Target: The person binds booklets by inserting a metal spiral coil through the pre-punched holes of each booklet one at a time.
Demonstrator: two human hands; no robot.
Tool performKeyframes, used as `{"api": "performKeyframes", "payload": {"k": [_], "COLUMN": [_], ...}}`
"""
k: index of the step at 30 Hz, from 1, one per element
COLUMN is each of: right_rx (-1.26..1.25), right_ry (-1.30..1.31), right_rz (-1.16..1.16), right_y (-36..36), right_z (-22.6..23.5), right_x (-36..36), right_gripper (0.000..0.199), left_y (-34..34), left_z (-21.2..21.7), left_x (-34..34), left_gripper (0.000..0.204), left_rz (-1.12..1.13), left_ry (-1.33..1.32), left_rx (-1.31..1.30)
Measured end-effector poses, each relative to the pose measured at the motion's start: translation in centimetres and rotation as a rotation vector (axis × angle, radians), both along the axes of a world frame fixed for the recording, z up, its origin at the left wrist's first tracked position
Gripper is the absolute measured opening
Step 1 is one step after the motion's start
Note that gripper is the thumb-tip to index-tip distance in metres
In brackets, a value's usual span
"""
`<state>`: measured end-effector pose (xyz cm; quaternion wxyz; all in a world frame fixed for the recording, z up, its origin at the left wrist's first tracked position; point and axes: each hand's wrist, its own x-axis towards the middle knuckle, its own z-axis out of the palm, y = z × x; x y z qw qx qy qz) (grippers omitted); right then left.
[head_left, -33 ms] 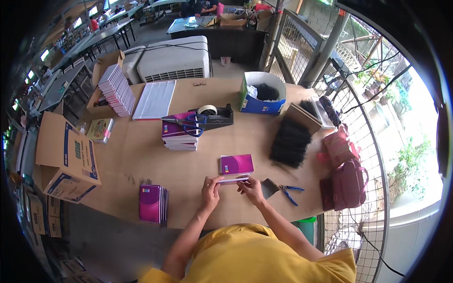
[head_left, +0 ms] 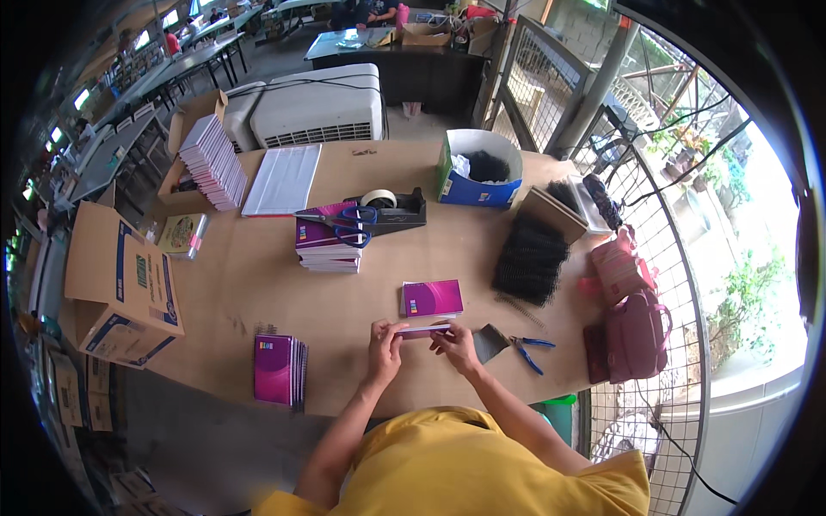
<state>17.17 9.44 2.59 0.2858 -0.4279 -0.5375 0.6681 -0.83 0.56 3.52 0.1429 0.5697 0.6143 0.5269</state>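
Note:
Between my two hands I hold a thin purple notebook [head_left: 422, 332] edge-up, its white page edges on top. My left hand [head_left: 385, 346] is closed on its left end, and my right hand [head_left: 458, 346] pinches the right end. Just beyond lies another purple notebook [head_left: 434, 298], flat on the table. To the right of my right hand are a dark grey flat piece [head_left: 490, 342] and blue-handled pliers [head_left: 532, 353]. A stack of purple spiral notebooks [head_left: 275, 370] stands near the front edge, left of my left arm.
Blue scissors [head_left: 351, 225] rest on a notebook stack [head_left: 331, 258] beside a black tape dispenser [head_left: 400, 215]. Black wire spirals [head_left: 529, 262] are heaped at the right, near maroon bags [head_left: 635, 335]. A cardboard box [head_left: 129, 288] stands left; a blue-green box [head_left: 477, 191] stands at the back.
The held notebook has tilted a little, so more of its purple cover shows. Both hands stay in nearly the same place.

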Motion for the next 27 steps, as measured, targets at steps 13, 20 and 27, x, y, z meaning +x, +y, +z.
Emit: {"api": "performKeyframes", "payload": {"k": [13,20,27], "right_rx": [0.098,0.894,1.092], "right_ry": [-0.158,-1.216,-1.118], "right_rz": [-0.093,-0.270,-0.054], "right_y": [-1.6,9.5,10.2], "right_z": [3.9,-0.6,-0.1], "right_x": [1.8,12.9,12.9], "right_gripper": [0.036,0.031,0.033], "left_y": [-0.2,0.3,-1.3], "left_z": [-4.9,-3.7,-3.9], "left_x": [1.1,1.0,0.7], "left_gripper": [0.015,0.018,0.022], "left_rz": [0.142,0.121,0.119], "left_ry": [-0.040,0.080,0.031], "left_rx": [0.057,0.054,-0.008]}}
